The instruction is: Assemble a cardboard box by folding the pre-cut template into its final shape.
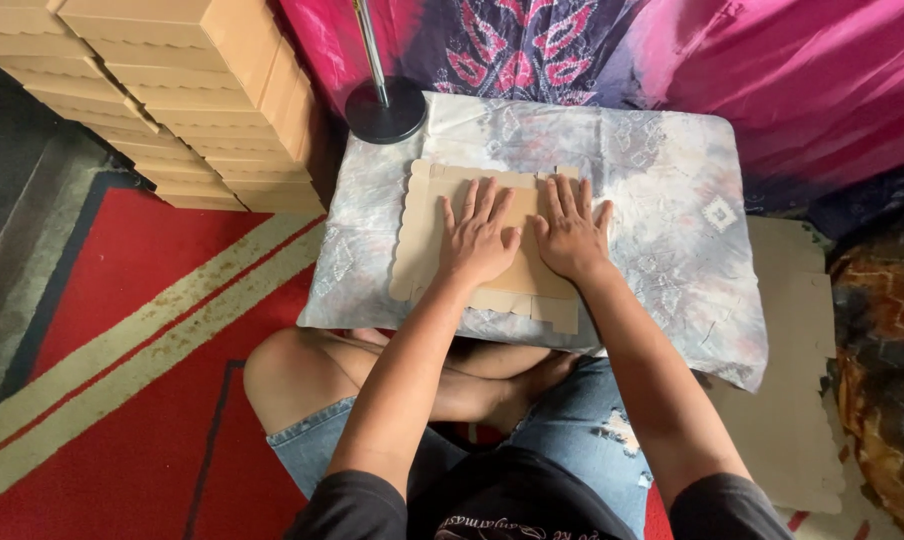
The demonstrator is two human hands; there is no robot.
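Observation:
A flat brown cardboard box blank [427, 225] with scalloped flap edges lies on a pale patterned cushion [672, 190] in front of me. My left hand [477, 235] presses flat on its middle, fingers spread. My right hand [570, 232] lies flat beside it on the right part of the blank, thumbs nearly touching. Neither hand grips anything.
Tall stacks of folded brown boxes [192, 90] stand at the back left. A black round stand base with a metal pole [384, 105] sits at the cushion's far corner. More flat cardboard sheets [792, 400] lie on the floor to the right. A red striped carpet [122, 330] covers the left.

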